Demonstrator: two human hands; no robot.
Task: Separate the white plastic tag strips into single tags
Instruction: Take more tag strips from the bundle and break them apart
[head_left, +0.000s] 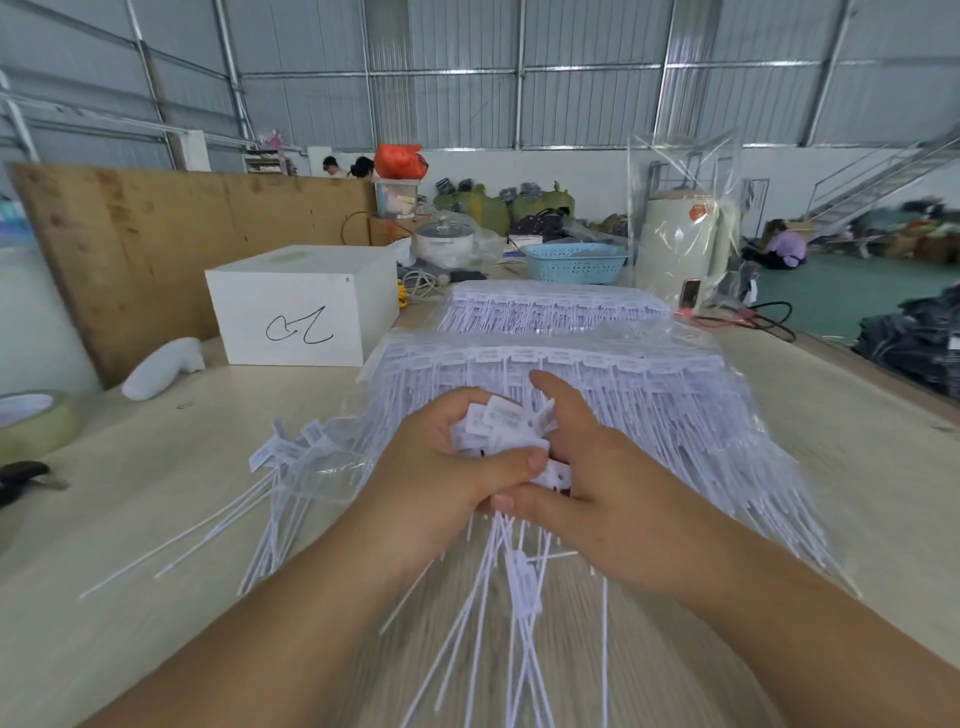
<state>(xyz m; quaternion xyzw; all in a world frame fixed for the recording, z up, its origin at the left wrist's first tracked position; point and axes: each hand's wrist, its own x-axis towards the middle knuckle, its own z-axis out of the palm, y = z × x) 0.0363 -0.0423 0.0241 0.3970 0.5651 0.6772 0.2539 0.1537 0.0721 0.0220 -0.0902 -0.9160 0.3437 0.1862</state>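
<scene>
Both hands meet over the table (156, 519), curled around one bunch of tags (506, 423): the left hand (436, 467) wraps it with thumb pressed across the front, the right hand (597, 467) closes on it from the other side. The tag heads poke up between the fingers; their thin tails hang down toward the camera. Loose tags (291, 452) lie just left. Behind the hands, two clear bags (675, 332) hold tag strips (597, 374). Farther back sit a white box (291, 306) and a blue basket (574, 262), contents unseen.
</scene>
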